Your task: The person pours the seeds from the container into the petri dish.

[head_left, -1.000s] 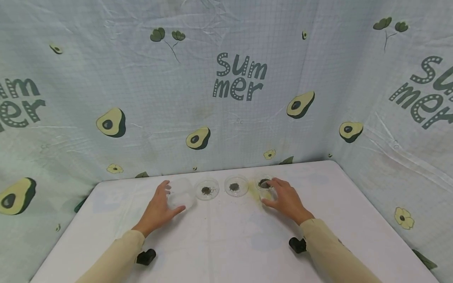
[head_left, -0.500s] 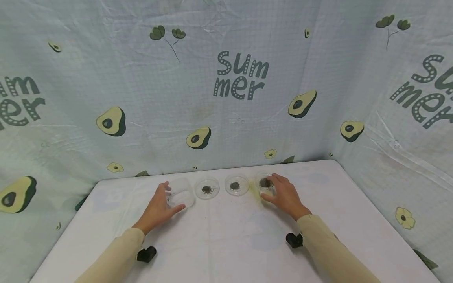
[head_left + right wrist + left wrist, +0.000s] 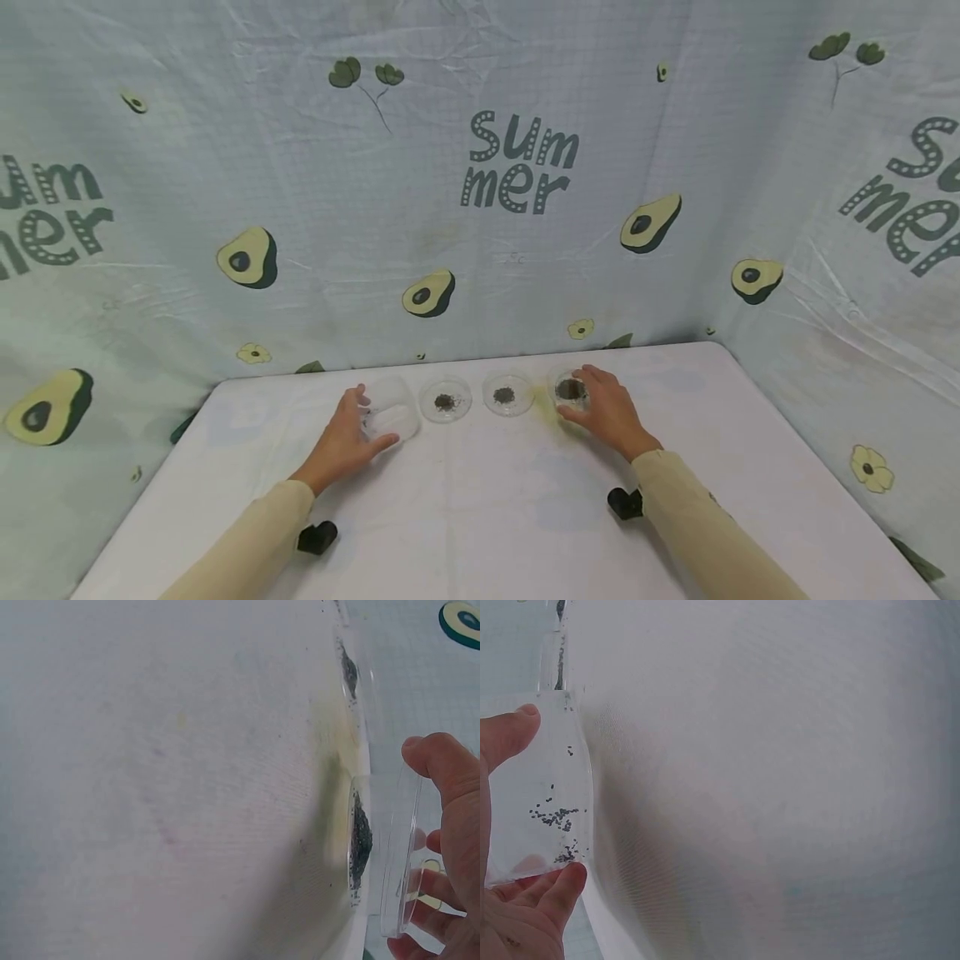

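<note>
My left hand [image 3: 345, 437] grips a clear plastic box [image 3: 525, 780] at the left end of the row, thumb on one side and fingers on the other. Small dark grains are scattered in the box. On the right, my right hand [image 3: 607, 408] holds a clear round lid [image 3: 405, 847] by its rim, close over a petri dish [image 3: 379, 795]. A heap of dark grains [image 3: 361, 844] lies in that dish. Between my hands stand two more petri dishes, the left one [image 3: 453, 417] and the right one [image 3: 516, 412], each with a dark heap.
The dishes stand in a row near the back edge of the white-covered table [image 3: 495, 500]. A printed curtain [image 3: 337, 208] hangs behind and beside it. A yellowish stain [image 3: 546, 408] marks the cloth left of the right-end dish.
My right hand has moved slightly back with the lid, which now lines up over the right-end dish. The left hand stays on the box. The head view has shifted a little.
</note>
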Tool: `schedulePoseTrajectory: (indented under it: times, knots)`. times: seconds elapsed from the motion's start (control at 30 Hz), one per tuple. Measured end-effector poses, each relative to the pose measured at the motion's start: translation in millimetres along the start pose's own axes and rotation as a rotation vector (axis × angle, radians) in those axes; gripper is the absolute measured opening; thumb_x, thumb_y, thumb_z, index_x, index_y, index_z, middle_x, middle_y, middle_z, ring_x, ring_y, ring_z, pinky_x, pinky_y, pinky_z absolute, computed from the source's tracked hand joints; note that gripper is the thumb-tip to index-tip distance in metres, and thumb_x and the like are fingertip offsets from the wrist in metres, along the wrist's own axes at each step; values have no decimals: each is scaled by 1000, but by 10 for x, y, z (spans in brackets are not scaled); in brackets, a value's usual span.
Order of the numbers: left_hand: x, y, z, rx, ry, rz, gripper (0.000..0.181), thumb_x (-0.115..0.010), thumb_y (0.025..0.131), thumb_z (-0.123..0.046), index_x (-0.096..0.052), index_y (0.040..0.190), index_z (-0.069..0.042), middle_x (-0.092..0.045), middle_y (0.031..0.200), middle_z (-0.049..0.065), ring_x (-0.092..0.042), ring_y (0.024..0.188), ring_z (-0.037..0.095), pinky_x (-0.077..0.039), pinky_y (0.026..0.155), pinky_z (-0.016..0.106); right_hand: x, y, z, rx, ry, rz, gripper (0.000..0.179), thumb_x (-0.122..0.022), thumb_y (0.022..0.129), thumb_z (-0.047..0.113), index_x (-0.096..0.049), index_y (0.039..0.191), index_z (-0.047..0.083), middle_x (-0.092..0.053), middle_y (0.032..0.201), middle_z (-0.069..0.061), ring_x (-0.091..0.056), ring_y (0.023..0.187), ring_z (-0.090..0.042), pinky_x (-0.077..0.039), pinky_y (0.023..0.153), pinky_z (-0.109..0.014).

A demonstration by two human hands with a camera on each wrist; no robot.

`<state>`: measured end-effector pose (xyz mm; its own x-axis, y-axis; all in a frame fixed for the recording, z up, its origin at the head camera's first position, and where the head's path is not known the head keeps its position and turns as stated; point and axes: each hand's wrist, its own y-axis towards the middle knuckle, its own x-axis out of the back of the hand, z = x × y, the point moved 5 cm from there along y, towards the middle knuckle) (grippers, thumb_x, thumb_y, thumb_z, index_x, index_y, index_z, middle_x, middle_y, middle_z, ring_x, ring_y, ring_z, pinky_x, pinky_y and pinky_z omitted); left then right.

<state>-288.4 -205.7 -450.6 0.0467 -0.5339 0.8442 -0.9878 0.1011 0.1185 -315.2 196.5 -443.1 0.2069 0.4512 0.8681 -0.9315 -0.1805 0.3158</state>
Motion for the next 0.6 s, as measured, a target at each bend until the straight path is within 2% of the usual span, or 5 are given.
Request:
schedulePoseTrajectory:
  times: [0.27,0.6]
  knots:
    - [12,-3,-7,2,0,-18,98,-77,80,-40,-17,146,2,-43,134,21,-51,121,38,-43,103,55,-49,90,-19,-35,13,37,68,-74,83,39,-51,136,3,-43,146,-23,-41,133,-44,-38,106,-60]
    - [-8,0,2,25,-3,-5,100,-77,80,-42,-16,146,0,-41,136,21,-49,123,39,-41,105,56,-106,186,2,-26,9,21,63,-73,83,38,-56,131,1,-45,146,-23,-43,131,-45,-38,104,-61]
